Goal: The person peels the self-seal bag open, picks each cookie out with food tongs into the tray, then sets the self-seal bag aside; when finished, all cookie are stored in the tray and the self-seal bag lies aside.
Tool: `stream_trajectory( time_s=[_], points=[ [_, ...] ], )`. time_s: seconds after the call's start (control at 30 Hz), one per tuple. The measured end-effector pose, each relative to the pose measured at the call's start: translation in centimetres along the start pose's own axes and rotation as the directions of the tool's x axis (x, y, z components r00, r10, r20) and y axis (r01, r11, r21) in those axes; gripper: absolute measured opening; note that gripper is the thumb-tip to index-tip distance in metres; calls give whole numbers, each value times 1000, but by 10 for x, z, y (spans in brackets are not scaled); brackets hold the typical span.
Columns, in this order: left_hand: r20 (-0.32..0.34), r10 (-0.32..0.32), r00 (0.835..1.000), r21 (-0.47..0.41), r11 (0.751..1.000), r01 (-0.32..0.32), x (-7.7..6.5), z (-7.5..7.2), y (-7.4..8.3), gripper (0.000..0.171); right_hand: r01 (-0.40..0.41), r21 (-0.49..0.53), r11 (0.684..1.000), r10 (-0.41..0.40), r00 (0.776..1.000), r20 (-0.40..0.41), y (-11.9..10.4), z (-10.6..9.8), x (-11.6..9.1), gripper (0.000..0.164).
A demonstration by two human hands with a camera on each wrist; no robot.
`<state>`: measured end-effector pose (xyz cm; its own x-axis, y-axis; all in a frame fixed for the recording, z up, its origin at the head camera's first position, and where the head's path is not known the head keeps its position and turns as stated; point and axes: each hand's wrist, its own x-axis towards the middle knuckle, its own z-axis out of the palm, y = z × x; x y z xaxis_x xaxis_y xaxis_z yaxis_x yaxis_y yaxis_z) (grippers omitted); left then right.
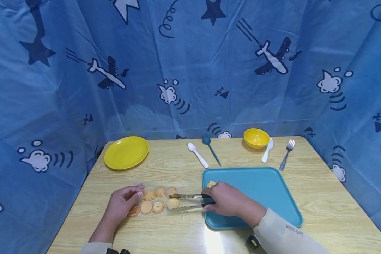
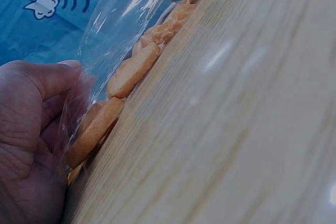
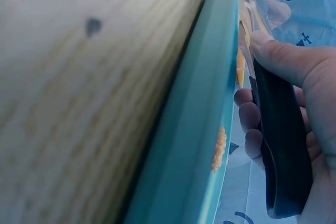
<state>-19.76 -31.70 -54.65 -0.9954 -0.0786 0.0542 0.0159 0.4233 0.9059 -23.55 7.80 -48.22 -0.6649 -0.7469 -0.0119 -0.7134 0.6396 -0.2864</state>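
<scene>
The clear bag (image 2: 118,24) holds two rows of cookies (image 1: 146,207); the blue tray (image 1: 260,197) bears one piped cookie (image 1: 211,184) near its left edge. Your left hand (image 1: 122,204) pinches the bag's left end. Your right hand (image 1: 226,199) grips the tongs (image 3: 283,150) by the black handle. The tongs reach from it toward the bag, long axis running crosswise, parted tips pointing left at the bag's right end.

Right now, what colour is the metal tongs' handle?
The metal tongs' handle is black; best seen in right wrist view.
</scene>
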Motion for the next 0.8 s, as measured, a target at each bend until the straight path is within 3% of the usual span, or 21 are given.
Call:
stream_trajectory(
  time_s=[0.23, 0.5, 0.8],
  points=[
    [-3, -5, 1000, 3, 1000, 5, 0, 1, 1, 20, 30, 15, 999, -30, 1000, -3, -1, 1, 2, 38],
    [-6, -11, 1000, 23, 1000, 11, -1, 2, 4, 19, -2, 48, 999, 2, 1000, 10, 0, -1, 1, 48],
    [-1, -16, 1000, 25, 1000, 16, -1, 1, 4, 19, 14, 76, 997, -15, 1000, 12, 3, 2, 1, 37]
  ],
)
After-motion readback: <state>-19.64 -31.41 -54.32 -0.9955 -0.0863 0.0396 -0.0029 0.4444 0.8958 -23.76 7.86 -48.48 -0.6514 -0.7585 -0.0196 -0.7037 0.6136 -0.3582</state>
